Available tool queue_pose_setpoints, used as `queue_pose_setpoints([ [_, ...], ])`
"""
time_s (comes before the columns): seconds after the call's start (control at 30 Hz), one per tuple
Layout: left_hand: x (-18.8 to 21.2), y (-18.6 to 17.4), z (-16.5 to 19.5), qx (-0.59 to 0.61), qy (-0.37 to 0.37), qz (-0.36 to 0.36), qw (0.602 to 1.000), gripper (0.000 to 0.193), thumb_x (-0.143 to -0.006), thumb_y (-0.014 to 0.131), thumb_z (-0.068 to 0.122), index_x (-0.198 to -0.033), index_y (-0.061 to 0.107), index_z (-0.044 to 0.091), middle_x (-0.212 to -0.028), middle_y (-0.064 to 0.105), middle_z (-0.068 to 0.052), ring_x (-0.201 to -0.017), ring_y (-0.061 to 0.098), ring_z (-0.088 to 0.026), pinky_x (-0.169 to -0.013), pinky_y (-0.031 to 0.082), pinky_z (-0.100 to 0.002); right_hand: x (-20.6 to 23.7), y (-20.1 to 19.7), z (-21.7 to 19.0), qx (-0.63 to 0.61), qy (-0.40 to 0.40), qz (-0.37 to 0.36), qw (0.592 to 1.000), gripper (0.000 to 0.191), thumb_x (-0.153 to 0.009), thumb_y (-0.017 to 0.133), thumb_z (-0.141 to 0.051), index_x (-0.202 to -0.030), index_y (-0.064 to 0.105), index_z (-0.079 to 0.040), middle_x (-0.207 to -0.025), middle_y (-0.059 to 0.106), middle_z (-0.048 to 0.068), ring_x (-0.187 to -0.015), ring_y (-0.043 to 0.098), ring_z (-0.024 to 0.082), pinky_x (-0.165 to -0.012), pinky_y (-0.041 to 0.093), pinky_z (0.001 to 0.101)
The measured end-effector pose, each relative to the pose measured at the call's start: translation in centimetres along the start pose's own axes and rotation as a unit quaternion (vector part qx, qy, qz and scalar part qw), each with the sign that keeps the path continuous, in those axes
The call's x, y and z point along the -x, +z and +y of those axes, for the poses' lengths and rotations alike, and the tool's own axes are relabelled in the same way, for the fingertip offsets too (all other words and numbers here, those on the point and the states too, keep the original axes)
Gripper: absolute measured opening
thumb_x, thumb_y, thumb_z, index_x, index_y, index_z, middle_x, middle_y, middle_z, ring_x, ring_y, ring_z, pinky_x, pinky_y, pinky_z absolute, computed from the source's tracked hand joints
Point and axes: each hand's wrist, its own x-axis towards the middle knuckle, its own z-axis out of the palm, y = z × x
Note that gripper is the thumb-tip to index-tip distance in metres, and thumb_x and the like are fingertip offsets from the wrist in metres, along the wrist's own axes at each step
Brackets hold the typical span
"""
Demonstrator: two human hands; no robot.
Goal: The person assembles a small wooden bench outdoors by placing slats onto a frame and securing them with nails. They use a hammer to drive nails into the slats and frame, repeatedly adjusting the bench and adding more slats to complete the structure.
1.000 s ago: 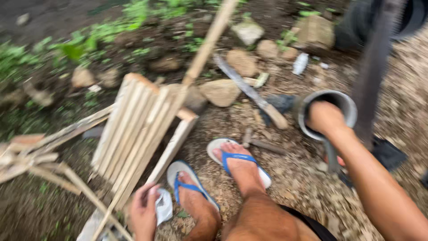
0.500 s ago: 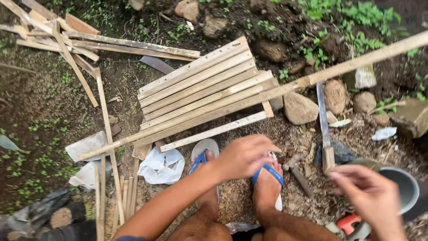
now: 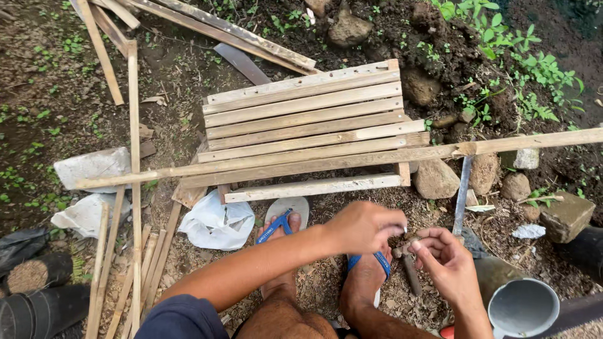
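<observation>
Some slats are already fixed on the wooden rack [image 3: 304, 125]. Just below it, something small is pinched by the half-closed left hand [image 3: 364, 227] and right hand [image 3: 446, 263]; what cannot be told.

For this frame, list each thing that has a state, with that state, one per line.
left hand: closed, fingertips pinching something small, too small to tell
right hand: cupped, fingers meeting the left hand's
slatted wooden panel: lying flat on the ground
long wooden strip: lying across the panel
machete: lying on the ground, untouched
metal can: upright, open
white plastic bag: crumpled
</observation>
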Motion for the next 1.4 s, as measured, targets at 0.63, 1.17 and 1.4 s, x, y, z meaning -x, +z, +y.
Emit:
queue_pose_setpoints([
  [0.63,-7.9,-4.7,-3.4,0.045,0.083,0.17,0.981,0.01,-0.094,0.074,0.005,-0.103,0.069,0.006,-0.102,0.066,-0.003,-0.08,0.065,-0.012,-0.069,0.054,-0.027,3.7,1.9,10.1,0.427,-0.005,0.149,0.892,0.043,-0.082,0.077,-0.031,-0.113,0.063,-0.005,-0.104,0.069,0.016,-0.094,0.069,0.038,-0.081,0.056,0.0479],
  [1.17,-7.6,-2.2,-9.0,-0.004,0.097,0.183,0.978,0.005,-0.09,0.08,0.006,-0.093,0.077,0.005,-0.085,0.069,-0.002,-0.072,0.064,-0.011,-0.066,0.051,-0.028,4.5,-0.7,9.3,0.154,-0.118,0.166,0.967,0.014,-0.107,0.062,-0.015,-0.11,0.059,-0.002,-0.082,0.063,0.0,-0.069,0.054,0.006,-0.059,0.045,0.0232],
  [1.4,-6.6,-0.5,-11.4,-0.014,-0.024,0.159,0.987,0.039,-0.1,0.076,0.021,-0.068,0.062,0.006,-0.051,0.052,0.003,-0.044,0.045,-0.006,-0.045,0.035,-0.025,1.4,-1.2,-2.1,0.05,-0.254,0.064,0.964,0.017,-0.119,0.052,-0.02,-0.12,0.057,-0.004,-0.067,0.052,-0.002,-0.048,0.045,0.005,-0.045,0.035,0.0221],
])
